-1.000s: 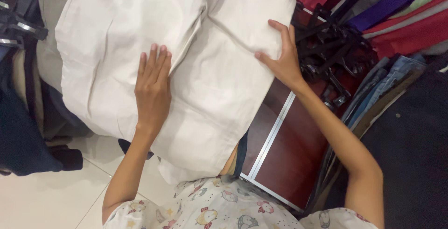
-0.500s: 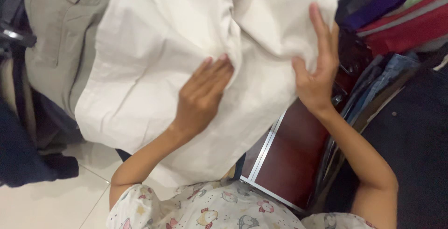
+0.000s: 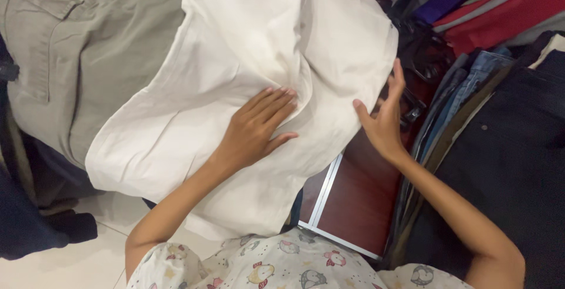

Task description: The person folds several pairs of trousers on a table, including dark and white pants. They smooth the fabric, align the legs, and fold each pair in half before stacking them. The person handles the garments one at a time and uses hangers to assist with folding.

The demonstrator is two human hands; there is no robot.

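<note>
White garment [image 3: 235, 89] lies under the left hand [image 3: 256, 127] — fingers spread flat — right hand [image 3: 382, 121] open at its edge.

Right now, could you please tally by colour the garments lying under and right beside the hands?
White garment, under the left hand and at the right hand: 1
Khaki-grey garment: 1
Black garment: 1
Total: 3
The folded stacks at the top right are too overlapped to count.
</note>
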